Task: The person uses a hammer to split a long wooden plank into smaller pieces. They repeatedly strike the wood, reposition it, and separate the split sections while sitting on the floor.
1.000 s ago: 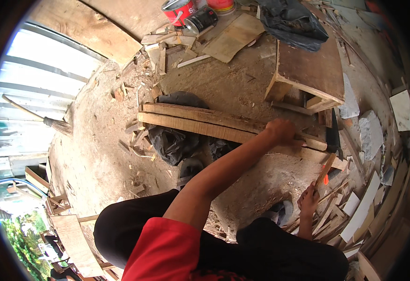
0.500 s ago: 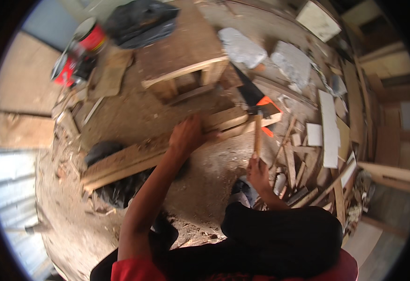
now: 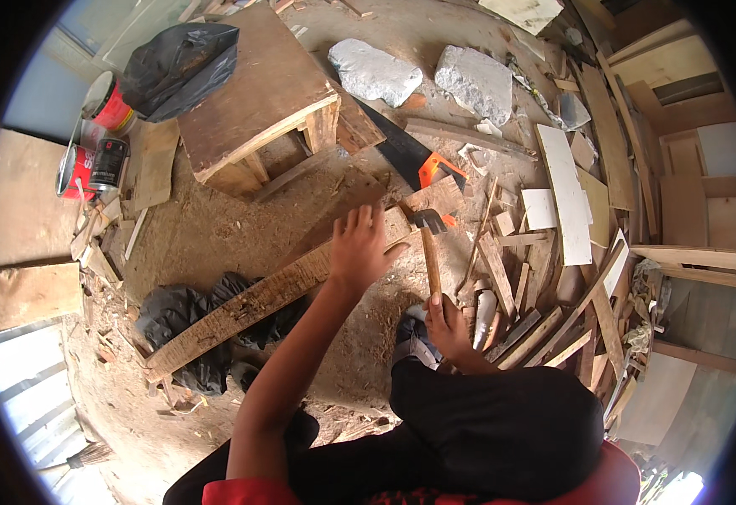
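A long wooden beam [image 3: 254,299] slants across the floor in front of me, its left end lower, with black plastic bundles beside and beneath it. Over the beam's right part lies my left hand [image 3: 360,252], fingers stretched out and thumb apart. My right hand [image 3: 446,326] is wrapped round the wooden handle of a hammer [image 3: 431,261]. The hammer's dark head [image 3: 429,221] is up at the beam's right end; whether it touches the wood I cannot tell. Just beyond is a short wood block [image 3: 437,197], close to a handsaw [image 3: 406,156] with a black blade and orange handle.
A low wooden table [image 3: 254,93] stands ahead, with a black plastic bag [image 3: 181,71] on it. Paint cans [image 3: 109,164] are at the far left. Two grey rubble slabs [image 3: 376,73] lie beyond the saw. Wood offcuts [image 3: 528,269] are heaped on the right.
My left hand has gone from gripping the beam to lying over it with fingers spread. The beam now shows one broad face instead of two strips. The whole view has shifted.
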{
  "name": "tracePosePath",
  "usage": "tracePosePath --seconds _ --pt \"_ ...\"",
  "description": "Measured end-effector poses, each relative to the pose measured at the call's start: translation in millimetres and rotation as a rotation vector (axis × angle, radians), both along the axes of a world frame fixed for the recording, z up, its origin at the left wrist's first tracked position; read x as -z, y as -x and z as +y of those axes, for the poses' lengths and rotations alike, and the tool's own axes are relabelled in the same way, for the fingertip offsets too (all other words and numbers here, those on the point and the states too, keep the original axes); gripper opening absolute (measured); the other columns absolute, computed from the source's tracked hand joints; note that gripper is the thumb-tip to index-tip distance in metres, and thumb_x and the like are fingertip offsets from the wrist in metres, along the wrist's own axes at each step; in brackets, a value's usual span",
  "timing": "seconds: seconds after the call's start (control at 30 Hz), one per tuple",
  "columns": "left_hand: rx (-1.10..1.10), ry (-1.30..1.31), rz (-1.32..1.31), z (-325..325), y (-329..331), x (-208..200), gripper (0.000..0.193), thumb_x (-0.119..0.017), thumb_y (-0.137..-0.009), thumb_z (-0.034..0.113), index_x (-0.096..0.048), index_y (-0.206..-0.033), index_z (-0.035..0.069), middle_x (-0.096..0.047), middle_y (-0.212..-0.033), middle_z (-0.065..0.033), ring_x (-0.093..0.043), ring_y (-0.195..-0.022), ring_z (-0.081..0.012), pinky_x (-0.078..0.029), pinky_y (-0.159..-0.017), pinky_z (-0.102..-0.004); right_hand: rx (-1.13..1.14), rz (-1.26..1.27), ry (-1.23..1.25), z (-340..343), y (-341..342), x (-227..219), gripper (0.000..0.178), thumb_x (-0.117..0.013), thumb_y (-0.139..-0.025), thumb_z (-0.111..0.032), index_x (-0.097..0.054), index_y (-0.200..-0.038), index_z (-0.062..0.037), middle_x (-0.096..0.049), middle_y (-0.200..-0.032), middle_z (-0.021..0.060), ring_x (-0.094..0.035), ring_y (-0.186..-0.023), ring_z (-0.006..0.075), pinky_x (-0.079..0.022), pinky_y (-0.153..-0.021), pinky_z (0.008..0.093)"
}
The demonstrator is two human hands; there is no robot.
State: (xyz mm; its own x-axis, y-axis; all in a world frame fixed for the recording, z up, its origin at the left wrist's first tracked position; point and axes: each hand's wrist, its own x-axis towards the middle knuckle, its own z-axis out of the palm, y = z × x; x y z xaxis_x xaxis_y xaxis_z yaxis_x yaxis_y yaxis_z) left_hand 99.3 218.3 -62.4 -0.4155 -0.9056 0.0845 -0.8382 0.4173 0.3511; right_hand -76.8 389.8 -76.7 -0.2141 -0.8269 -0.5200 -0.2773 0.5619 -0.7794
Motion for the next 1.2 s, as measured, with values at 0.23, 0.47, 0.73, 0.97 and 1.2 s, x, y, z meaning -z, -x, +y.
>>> tracePosePath --seconds 0.23,0.47,0.73,0.97,1.2 --pt "0.091 -0.039 -0.031 -14.8 15.1 6.1 0.057 -0.077 -0.078 0.043 -0.056 -0.108 -0.001 -0.051 -0.113 -0.0157 -0.054 -0.107 -0.0306 -0.046 -0.091 -0.0441 0.010 -0.174 -0.045 -14.7 -1.0 -20.8 0.052 -0.042 -0.104 -0.049 -0.059 -0.093 -0.0007 -0.054 -0.061 0.0077 -0.055 -0.056 0.0171 -0.045 -0.054 0.0358" --pt "0.029 0.156 0.045 -17.1 -3.5 1.0 0.060 -0.077 -0.078 0.044 -0.055 -0.108 -0.003 -0.053 -0.104 -0.0173 -0.055 -0.102 -0.0354 -0.043 -0.091 -0.0483 -0.034 -0.141 0.252 -80.0 5.0 -173.3 0.058 -0.037 -0.097 -0.066 -0.051 -0.092 -0.0101 -0.046 -0.061 -0.0045 -0.038 -0.045 0.0078 -0.032 -0.041 0.0214" --pt "0.069 0.202 0.129 -41.9 -8.1 -17.9 0.059 -0.078 -0.076 0.041 -0.057 -0.109 -0.004 -0.054 -0.107 -0.0176 -0.054 -0.103 -0.0338 -0.042 -0.089 -0.0447 -0.320 0.693 0.229 -35.8 59.5 -54.1 0.042 -0.046 -0.104 -0.034 -0.058 -0.085 0.0015 -0.054 -0.060 0.0176 -0.057 -0.057 0.0249 -0.045 -0.056 0.0441" --pt "-0.003 0.278 0.166 -46.2 -27.3 -13.4 0.050 -0.072 -0.083 0.038 -0.058 -0.111 0.000 -0.055 -0.109 -0.0155 -0.055 -0.101 -0.0318 -0.042 -0.088 -0.0473 -0.038 -0.003 0.372 -56.7 12.9 -111.7 0.048 -0.040 -0.107 -0.037 -0.051 -0.078 0.0001 -0.046 -0.058 0.0066 -0.047 -0.053 0.0171 -0.040 -0.052 0.0355" --pt "-0.062 0.115 0.108 -41.4 -43.4 -14.5 0.061 -0.074 -0.083 0.041 -0.055 -0.126 0.002 -0.056 -0.121 -0.0177 -0.054 -0.113 -0.0356 -0.041 -0.097 -0.0481 -0.037 0.189 0.113 -52.4 -10.1 -49.6 0.053 -0.041 -0.105 -0.043 -0.056 -0.084 0.0034 -0.053 -0.061 0.0213 -0.057 -0.056 0.0347 -0.045 -0.057 0.0461"
